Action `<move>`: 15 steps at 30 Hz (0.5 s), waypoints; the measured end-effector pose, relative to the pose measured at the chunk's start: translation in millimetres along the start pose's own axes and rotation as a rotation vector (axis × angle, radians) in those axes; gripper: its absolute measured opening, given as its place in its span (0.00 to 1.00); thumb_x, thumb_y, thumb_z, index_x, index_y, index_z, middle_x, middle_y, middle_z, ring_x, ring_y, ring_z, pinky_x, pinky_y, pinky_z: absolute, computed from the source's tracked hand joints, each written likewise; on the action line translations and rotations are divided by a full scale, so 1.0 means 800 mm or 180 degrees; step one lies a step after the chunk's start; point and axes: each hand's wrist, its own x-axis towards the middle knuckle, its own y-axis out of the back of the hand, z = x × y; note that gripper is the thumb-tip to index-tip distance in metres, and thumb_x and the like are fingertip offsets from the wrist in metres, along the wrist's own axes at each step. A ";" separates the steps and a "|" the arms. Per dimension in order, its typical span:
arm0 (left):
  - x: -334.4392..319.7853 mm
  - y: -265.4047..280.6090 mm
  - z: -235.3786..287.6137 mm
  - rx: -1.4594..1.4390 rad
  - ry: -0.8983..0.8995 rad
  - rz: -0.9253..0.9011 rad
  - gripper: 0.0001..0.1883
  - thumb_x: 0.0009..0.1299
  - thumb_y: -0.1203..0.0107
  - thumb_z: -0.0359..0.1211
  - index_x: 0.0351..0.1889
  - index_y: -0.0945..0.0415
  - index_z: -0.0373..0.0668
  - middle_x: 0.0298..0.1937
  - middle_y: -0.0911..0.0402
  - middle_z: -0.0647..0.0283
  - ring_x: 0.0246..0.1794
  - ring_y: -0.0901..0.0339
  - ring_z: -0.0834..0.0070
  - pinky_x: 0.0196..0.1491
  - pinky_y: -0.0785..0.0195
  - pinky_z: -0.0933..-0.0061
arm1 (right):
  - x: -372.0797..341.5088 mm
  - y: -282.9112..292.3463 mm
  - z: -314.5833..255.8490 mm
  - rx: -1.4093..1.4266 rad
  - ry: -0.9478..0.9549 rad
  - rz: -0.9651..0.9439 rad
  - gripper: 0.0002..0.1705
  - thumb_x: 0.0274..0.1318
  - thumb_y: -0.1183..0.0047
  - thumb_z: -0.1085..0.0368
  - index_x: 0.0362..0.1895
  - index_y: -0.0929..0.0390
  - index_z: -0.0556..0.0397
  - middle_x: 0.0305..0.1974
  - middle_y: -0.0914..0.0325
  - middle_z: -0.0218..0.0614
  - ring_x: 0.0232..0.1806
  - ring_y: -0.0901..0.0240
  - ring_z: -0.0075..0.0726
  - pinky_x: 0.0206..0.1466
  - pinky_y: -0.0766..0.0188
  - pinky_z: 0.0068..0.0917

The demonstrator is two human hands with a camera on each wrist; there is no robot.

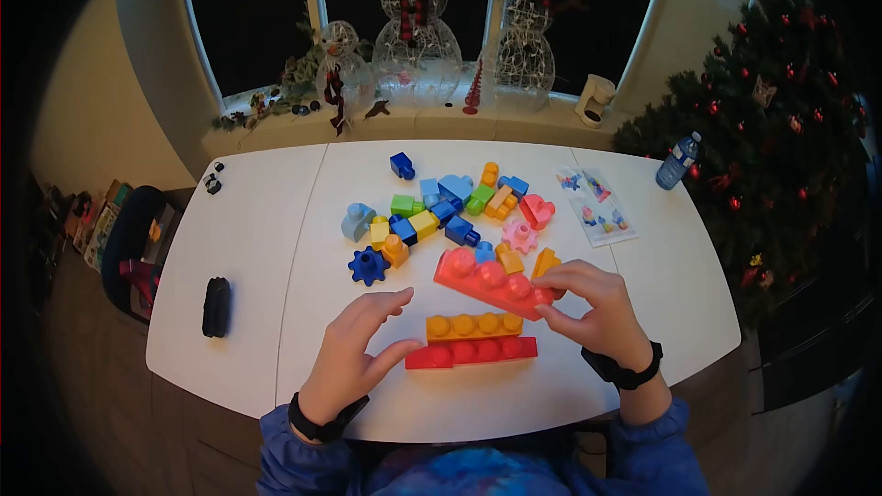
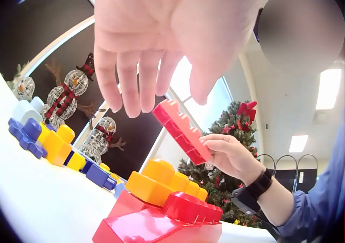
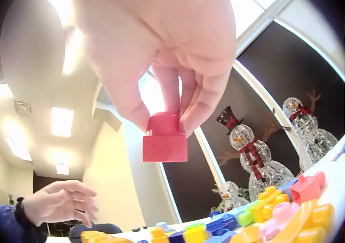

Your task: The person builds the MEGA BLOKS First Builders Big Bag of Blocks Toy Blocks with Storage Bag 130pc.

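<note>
In the head view, my right hand (image 1: 602, 308) pinches one end of a long red toy building block (image 1: 485, 285) with a row of studs, holding it tilted above the table. The right wrist view shows thumb and fingers on either side of a stud at the near end of this block (image 3: 165, 149). Fingers spread, my left hand (image 1: 354, 349) is beside the left end of a small block build and holds nothing. That build has an orange four-stud block (image 1: 474, 326) and red blocks (image 1: 471, 353); the left wrist view shows the orange block (image 2: 156, 186) above the lower red block (image 2: 137, 227).
Loose blocks, among them a dark blue gear-shaped block (image 1: 368, 265) and a pink gear-shaped block (image 1: 520, 237), spread across the far middle of the white table (image 1: 243, 220). A picture sheet (image 1: 597, 207), a water bottle (image 1: 679, 162) and a black case (image 1: 216, 307) lie or stand toward the sides.
</note>
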 end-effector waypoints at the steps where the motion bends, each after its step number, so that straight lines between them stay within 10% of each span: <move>1: 0.000 0.001 0.002 -0.0036 -0.0072 0.0005 0.28 0.64 0.25 0.31 0.63 0.20 0.40 0.53 0.14 0.56 0.48 0.15 0.64 0.50 0.22 0.66 | -0.009 -0.002 -0.005 -0.0046 0.0053 -0.0146 0.18 0.51 0.28 0.71 0.48 0.13 0.54 0.43 0.14 0.39 0.40 0.17 0.38 0.44 0.18 0.30; 15: -0.018 -0.019 -0.011 0.0156 -0.0004 -0.0867 0.20 0.65 0.29 0.27 0.56 0.16 0.41 0.36 0.17 0.60 0.35 0.16 0.65 0.41 0.21 0.69 | -0.060 -0.039 -0.001 -0.0043 0.0103 -0.0512 0.13 0.55 0.31 0.71 0.45 0.16 0.54 0.44 0.15 0.37 0.42 0.18 0.42 0.45 0.18 0.34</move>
